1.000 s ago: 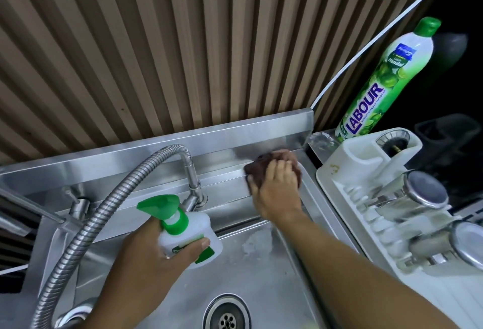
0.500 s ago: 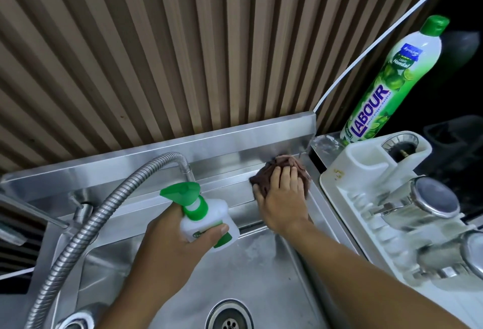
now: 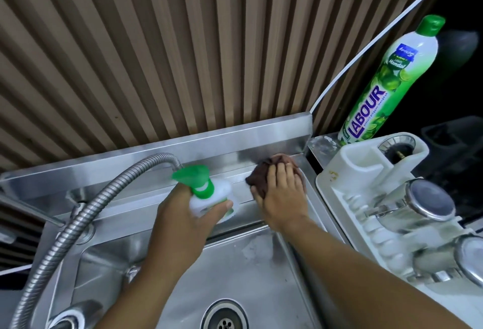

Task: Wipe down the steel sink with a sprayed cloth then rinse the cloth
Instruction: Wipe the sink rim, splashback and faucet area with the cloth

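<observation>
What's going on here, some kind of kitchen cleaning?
Yes. A person is wiping a steel sink. Their right hand presses a brown cloth onto the back ledge near the right corner, below the splashback. Their left hand holds a small spray bottle with a green nozzle just beside it. A dish rack and a dish soap bottle stand to the right, untouched.

Place: you are at a home kitchen washing-up corner.
Signs: steel sink point(image 3: 261, 271), dish soap bottle point(image 3: 386, 82), white drying rack point(image 3: 347, 198) at frame right.
</observation>
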A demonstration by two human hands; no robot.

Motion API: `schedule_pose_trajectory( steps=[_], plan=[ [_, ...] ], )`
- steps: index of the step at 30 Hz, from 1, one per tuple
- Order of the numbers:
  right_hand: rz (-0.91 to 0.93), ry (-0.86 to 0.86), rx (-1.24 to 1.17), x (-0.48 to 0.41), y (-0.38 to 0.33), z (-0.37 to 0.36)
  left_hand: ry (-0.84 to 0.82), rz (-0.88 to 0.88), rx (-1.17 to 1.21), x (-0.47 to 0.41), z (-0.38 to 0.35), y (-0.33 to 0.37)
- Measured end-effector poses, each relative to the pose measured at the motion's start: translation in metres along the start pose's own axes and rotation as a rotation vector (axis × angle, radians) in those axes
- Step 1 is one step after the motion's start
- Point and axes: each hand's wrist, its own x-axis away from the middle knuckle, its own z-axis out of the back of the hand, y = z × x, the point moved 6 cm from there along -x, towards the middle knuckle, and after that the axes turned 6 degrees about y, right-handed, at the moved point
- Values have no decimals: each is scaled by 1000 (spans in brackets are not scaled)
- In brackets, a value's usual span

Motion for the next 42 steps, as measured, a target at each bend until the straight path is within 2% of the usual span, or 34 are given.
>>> schedule_pose_trajectory(
  steps=[5,9,18,22,27,38,42],
  plan=[
    [7,-135,131,6,18,3,28,-28,0,-25,-35,9],
    [20,-182,196,14,23,4,24,-26,11,-41,-58,8],
    [61,-300,209,12,23,16,-59,-47,-10,-65,-81,7],
    [62,-376,131,7,28,25,-84,-53,-3,-62,-82,6],
    [65,-325,99,2,29,33,-68,-11,14,-58,-78,4],
    [53,-251,66,-1,32,38,0,-43,-18,-42,-74,-13],
    [34,-226,17,0,32,42,116,-49,-14,-23,-71,-12]
  ],
)
